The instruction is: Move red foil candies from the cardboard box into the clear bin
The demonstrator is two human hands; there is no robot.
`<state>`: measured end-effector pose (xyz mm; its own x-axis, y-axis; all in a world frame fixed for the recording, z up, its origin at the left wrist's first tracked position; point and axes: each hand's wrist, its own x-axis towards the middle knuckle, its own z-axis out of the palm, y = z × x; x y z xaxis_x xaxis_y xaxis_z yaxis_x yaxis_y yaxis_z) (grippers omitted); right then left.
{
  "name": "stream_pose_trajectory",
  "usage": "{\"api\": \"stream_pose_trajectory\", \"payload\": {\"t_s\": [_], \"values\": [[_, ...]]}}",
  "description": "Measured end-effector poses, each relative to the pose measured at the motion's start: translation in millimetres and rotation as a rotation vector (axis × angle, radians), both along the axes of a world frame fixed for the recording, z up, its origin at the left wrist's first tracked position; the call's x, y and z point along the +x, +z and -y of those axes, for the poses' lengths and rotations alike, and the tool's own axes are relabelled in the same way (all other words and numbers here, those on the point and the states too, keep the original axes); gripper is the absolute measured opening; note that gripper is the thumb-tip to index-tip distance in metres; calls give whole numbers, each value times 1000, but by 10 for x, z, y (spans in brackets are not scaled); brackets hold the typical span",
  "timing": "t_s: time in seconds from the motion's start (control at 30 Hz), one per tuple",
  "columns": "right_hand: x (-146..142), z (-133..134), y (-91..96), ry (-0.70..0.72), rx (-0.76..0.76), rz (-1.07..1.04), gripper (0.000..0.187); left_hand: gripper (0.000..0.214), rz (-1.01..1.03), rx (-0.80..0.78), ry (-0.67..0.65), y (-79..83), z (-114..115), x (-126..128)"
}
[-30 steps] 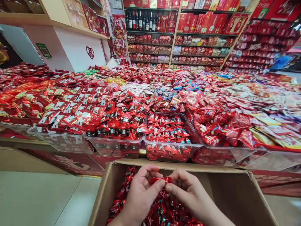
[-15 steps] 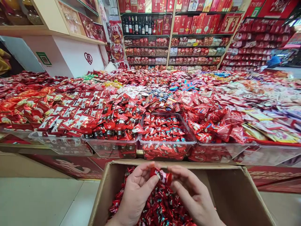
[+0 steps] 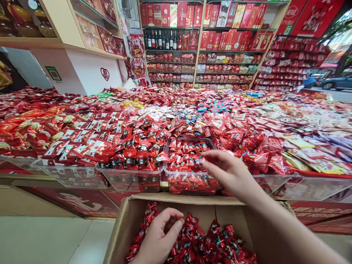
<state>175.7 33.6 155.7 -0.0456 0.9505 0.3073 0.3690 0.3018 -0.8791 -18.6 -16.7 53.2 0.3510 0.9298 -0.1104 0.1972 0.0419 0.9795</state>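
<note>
My right hand is stretched out over the front of a clear plastic bin. Between its thumb and fingertips is a small red wrapped candy, mostly covered by the fingers. Small red candies stand in rows inside that bin. Lower down, over an open cardboard box, my left hand is curled with thumb and forefinger close together. The inside of its grip is hidden. Beneath it lies a loose heap of red twist-wrapped candies.
More clear bins with dark-and-red candies and larger red packets flank the middle bin. Mixed sweets spread behind them. Shelves with bottles and red boxes line the back. A white pillar stands at left.
My right hand has left the box and moved up and forward to the bin with a candy. My left hand has lowered slightly, apart from the right. The view has tilted up a little.
</note>
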Motion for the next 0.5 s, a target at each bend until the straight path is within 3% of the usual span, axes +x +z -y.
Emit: {"api": "stream_pose_trajectory", "payload": {"t_s": [0.07,0.2,0.3,0.4,0.5], "values": [[-29,-370,57,105,-53,167,22,13,-140,24,-55,-148,-28,-45],[-271,-884,-68,252,-264,438,30,16,-225,15,-79,-344,-48,-102],[-442,-994,-135,290,-291,572,33,17,-260,48,-102,-386,-50,-134],[-535,-965,-127,385,-323,670,29,17,-296,63,-107,-394,-48,-144],[-558,-916,-91,386,-321,734,24,18,-327,87,-114,-405,-44,-142]]}}
